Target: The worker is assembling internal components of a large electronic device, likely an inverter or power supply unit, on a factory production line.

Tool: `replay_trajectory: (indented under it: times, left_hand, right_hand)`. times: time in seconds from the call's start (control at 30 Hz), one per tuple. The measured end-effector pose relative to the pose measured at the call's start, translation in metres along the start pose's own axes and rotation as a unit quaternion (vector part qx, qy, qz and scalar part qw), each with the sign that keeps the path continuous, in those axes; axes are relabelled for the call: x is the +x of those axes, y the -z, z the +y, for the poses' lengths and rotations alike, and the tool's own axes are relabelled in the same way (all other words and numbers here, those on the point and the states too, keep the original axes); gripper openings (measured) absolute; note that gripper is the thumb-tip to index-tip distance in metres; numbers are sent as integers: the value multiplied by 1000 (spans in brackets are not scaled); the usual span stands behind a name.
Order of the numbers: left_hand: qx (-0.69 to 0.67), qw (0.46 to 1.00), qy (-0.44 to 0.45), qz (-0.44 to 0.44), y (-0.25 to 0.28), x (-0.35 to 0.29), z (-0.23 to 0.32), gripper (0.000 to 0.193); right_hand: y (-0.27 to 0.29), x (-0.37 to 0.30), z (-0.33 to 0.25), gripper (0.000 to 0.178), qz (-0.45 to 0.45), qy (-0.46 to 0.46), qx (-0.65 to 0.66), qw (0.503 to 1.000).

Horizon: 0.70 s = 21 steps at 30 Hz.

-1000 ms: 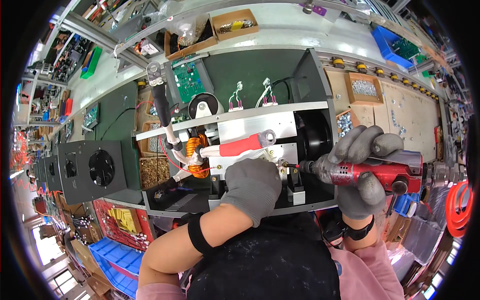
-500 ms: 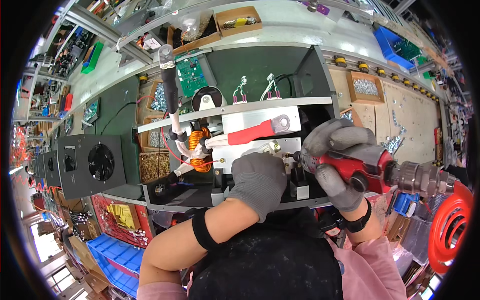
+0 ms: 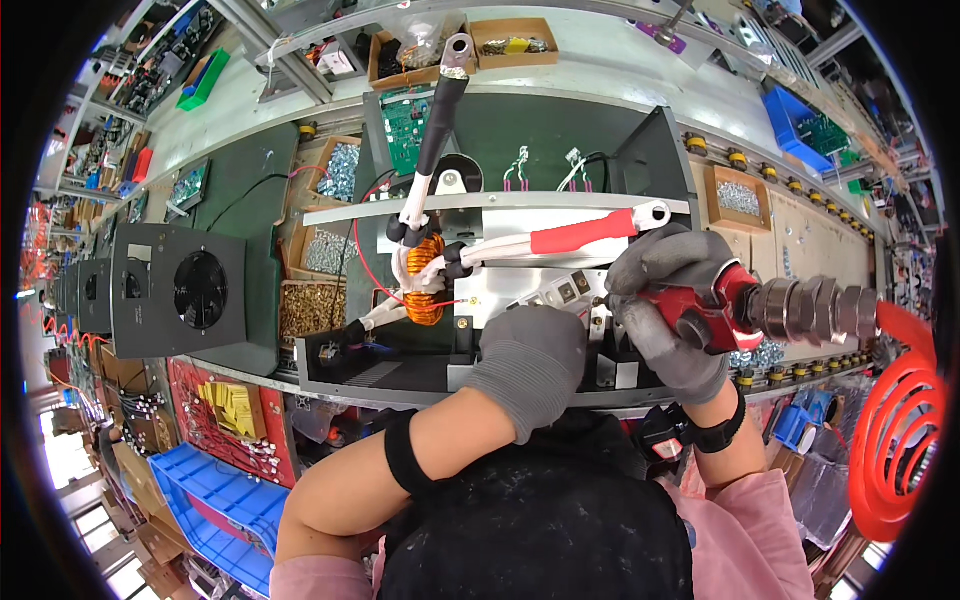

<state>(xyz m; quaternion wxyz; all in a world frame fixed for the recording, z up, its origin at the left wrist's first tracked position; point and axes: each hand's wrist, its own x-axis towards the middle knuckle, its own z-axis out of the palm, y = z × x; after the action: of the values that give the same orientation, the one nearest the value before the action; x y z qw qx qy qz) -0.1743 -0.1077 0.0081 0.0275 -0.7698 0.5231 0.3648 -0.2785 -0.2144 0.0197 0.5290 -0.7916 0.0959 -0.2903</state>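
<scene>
While your right hand in its grey glove (image 3: 653, 337) grasps the red handheld power driver (image 3: 718, 308) with its silver metal coupling, your left hand in a matching grey glove (image 3: 533, 358) lies against the lower side of the pale silver, rectangular metal bracket (image 3: 554, 292); its fingertips are hidden, so whether they pinch it cannot be told. That bracket sits slanted over the flat silver metal plate (image 3: 503, 284) inside the long dark-grey metal chassis (image 3: 420, 375), with the driver's nose just beside its right end. Above it, thick white cables (image 3: 500, 248) in a bright red sleeve (image 3: 583, 233) end in a round-holed metal lug (image 3: 655, 214), near your right knuckles
</scene>
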Motion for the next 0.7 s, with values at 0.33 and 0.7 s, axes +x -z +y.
replay_trajectory:
  times: [0.33, 0.7]
  left_hand:
    - [-162, 984, -30, 66, -5, 3, -30, 30]
    - [-278, 935, -96, 197, 2, 13, -26, 29]
  right_hand:
    - [-3, -7, 6, 28, 54, 6, 88, 995]
    - [-2, -8, 1, 20, 55, -22, 96, 994]
